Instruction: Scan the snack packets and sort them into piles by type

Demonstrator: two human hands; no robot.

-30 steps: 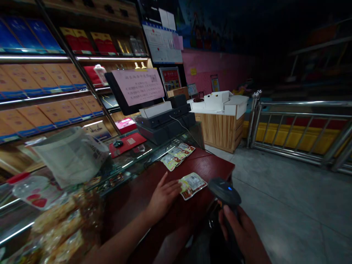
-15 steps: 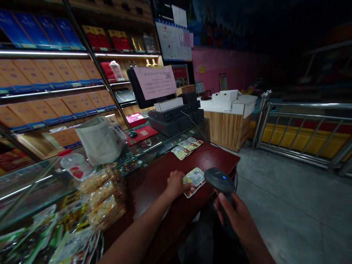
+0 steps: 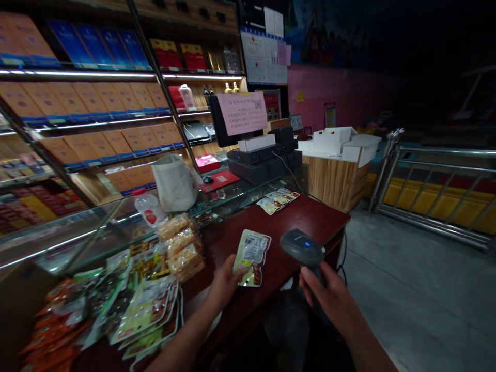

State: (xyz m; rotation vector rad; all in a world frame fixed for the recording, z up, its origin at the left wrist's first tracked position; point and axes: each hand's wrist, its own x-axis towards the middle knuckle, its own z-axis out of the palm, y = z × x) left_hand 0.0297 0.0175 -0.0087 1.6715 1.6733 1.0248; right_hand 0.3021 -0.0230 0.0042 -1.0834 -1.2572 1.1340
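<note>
My left hand grips a snack packet by its lower left edge. The packet is green and white with a printed label, and it is tilted up over the dark red table. In my right hand is a barcode scanner, held by its handle. A blue light glows on the scanner's head, which points left toward the packet. Farther back on the table several similar packets lie overlapping.
At the left are a stack of packets, orange packets, wrapped pastries, a red-capped bottle and a white bag. Behind stand a monitor and a cash drawer. A metal railing runs at the right.
My left hand has lifted the packet from the table and drawn it toward me, tilting it up. The scanner stays in my right hand. The view has turned left.
</note>
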